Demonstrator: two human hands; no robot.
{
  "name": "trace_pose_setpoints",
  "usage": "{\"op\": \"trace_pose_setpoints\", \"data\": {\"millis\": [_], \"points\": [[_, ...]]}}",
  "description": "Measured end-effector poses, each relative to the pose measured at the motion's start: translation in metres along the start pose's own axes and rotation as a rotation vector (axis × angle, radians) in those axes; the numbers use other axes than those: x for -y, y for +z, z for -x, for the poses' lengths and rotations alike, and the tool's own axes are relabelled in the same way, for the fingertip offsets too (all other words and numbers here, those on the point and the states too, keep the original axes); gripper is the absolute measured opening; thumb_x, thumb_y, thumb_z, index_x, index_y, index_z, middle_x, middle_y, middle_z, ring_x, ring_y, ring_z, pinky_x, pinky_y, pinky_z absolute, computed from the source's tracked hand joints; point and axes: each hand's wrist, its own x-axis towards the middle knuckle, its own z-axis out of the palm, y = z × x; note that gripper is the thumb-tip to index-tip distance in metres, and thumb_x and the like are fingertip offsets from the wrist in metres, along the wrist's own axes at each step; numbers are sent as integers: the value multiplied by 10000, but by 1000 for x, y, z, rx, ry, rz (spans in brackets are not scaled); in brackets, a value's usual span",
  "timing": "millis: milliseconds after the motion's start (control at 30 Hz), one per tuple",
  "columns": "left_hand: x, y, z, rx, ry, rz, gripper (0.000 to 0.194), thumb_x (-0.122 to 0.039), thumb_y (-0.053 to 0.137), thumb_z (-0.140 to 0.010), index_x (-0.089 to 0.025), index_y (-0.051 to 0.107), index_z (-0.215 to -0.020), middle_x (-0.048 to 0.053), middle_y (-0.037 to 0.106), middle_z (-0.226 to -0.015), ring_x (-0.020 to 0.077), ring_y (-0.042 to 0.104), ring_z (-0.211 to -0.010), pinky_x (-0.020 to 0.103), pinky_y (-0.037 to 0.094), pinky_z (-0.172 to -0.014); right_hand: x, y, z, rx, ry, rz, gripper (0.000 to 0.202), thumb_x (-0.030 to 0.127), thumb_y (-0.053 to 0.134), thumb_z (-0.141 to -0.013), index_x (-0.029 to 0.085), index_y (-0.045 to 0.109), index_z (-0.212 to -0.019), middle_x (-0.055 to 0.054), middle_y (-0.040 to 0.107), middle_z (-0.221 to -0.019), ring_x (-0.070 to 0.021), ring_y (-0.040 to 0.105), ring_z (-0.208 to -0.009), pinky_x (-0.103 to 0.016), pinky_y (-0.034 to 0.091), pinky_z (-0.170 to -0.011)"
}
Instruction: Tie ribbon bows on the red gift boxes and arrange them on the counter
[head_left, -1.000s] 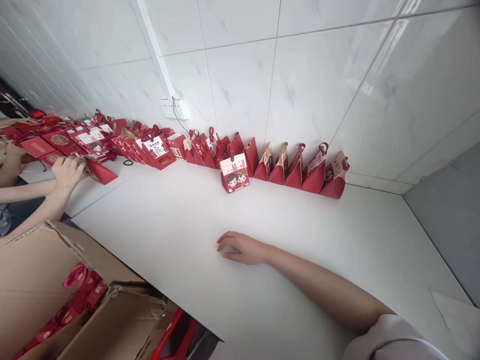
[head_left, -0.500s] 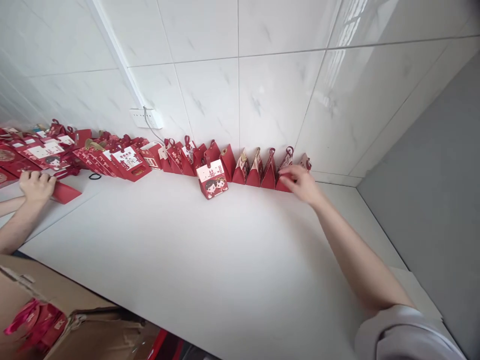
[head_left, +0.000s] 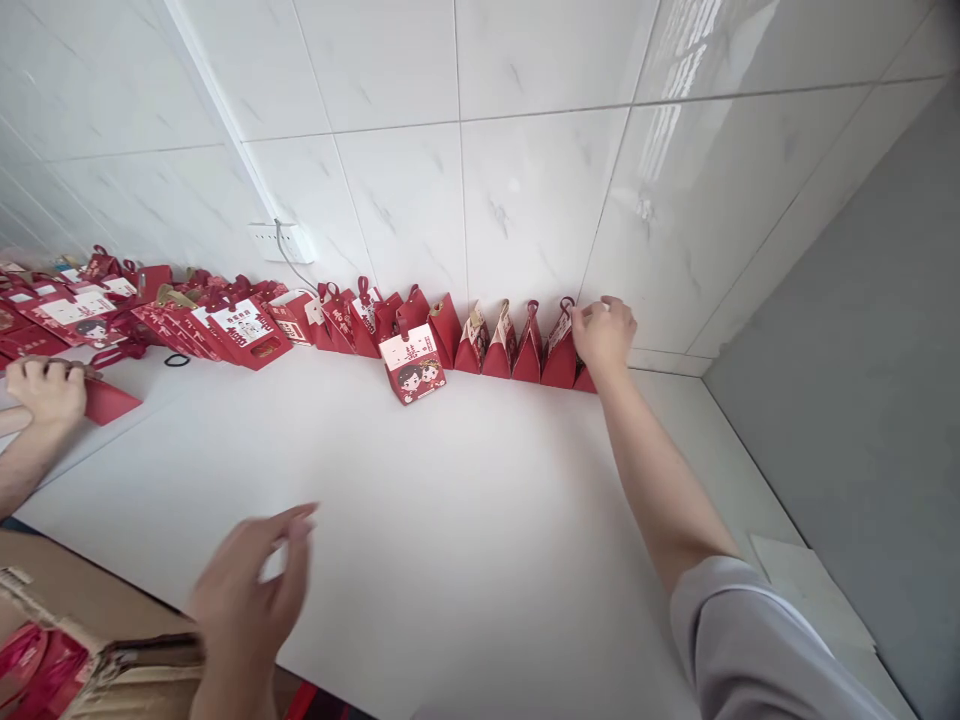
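Note:
My right hand (head_left: 606, 335) is at the right end of a row of small red gift boxes (head_left: 527, 350), its fingers closed around the top of the last box (head_left: 586, 379), which is mostly hidden behind it. Over the near left part of the white table (head_left: 480, 530), my left hand (head_left: 259, 575) hangs slightly blurred, thumb and forefinger brought together; whether anything lies between the tips is too small to tell. One box with two cartoon faces (head_left: 415, 366) stands in front of the row.
At the far left another person's hands (head_left: 49, 390) hold a red folded piece (head_left: 111, 402). Many flat red boxes (head_left: 240, 330) lie behind. An open cardboard carton (head_left: 142, 690) with red items is at lower left. A grey panel (head_left: 840, 300) bounds the right side.
My left hand has come into view at the lower left. My right hand has shifted from the second-last box to the last one at the row's right end. The view has moved slightly.

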Motion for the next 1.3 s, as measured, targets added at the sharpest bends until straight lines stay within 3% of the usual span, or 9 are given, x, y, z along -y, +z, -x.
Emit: {"op": "trace_pose_setpoints", "data": {"millis": [167, 400, 533, 700, 800, 900, 1000, 1100, 1300], "points": [[-15, 56, -35, 400, 304, 240, 170, -107, 581, -899, -235, 661, -976, 2, 716, -813, 155, 628, -720, 295, 489, -686, 30, 2, -6, 146, 51, 87, 605, 242, 571, -884, -37, 393, -1390, -300, 651, -1101, -379, 634, -1060, -466, 490, -854], [-29, 96, -72, 800, 102, 428, 220, -325, 505, -970, -243, 702, -920, 24, 715, -897, 167, 653, -825, 270, 500, -680, 18, -69, 31, 184, 112, 172, 318, 118, 553, -846, 78, 668, -1140, -269, 679, -1079, -406, 663, -1028, -490, 517, -817], [-18, 144, -66, 838, -118, 601, 321, -481, 548, -929, -279, 645, -1159, 58, 668, -1207, 235, 634, -1076, 338, 537, -830, 13, -120, 60, 220, -32, -36, 384, 246, 639, -831, 194, 679, -1209, -142, 742, -889, -336, 704, -821, -447, 539, -683], [0, 193, -31, 781, -255, 943, 932, -537, 753, -759, -281, 282, -1522, 144, 315, -1590, 360, 270, -1484, 572, 281, -1182, 31, -133, 89, 631, -399, -359, 412, 301, 630, -878, 278, 617, -1290, -17, 784, -896, -216, 723, -773, -332, 554, -657], [-1, 199, -14, 877, -234, 1085, 1072, -421, 889, -626, -270, 312, -1517, 171, 400, -1543, 394, 387, -1420, 573, 380, -1128, 46, -124, 105, 785, -500, -303, 453, 175, 615, -852, 294, 608, -1288, 10, 782, -938, -197, 727, -867, -288, 549, -661], [-4, 196, -9, 1035, -263, 1139, 813, -361, 857, -690, -231, 486, -1402, 163, 593, -1373, 360, 574, -1261, 537, 498, -1022, 54, -117, 117, 878, -527, -217, 467, 157, 620, -838, 277, 609, -1289, -3, 777, -942, -200, 722, -831, -266, 510, -562], [-2, 193, -12, 1127, -240, 1111, 660, -341, 810, -746, -206, 546, -1336, 153, 640, -1313, 342, 610, -1217, 528, 511, -1012, 56, -121, 125, 832, -564, -208, 321, 261, 555, -929, 266, 640, -1239, -14, 767, -922, -189, 698, -734, -279, 476, -540], [5, 192, -17, 1200, -124, 1074, 756, -310, 822, -719, -232, 496, -1396, 145, 582, -1397, 353, 557, -1284, 536, 494, -1038, 57, -127, 131, 748, -615, -240, 291, 392, 497, -982, 271, 661, -1189, -6, 749, -883, -178, 677, -705, -282, 465, -579], [13, 188, -21, 1004, -132, 970, 908, -320, 856, -658, -258, 424, -1454, 122, 596, -1372, 360, 575, -1249, 531, 505, -1024, 55, -118, 139, 815, -639, -281, 368, 389, 713, -844, 297, 640, -1193, 18, 717, -822, -179, 644, -659, -269, 443, -569]]}}
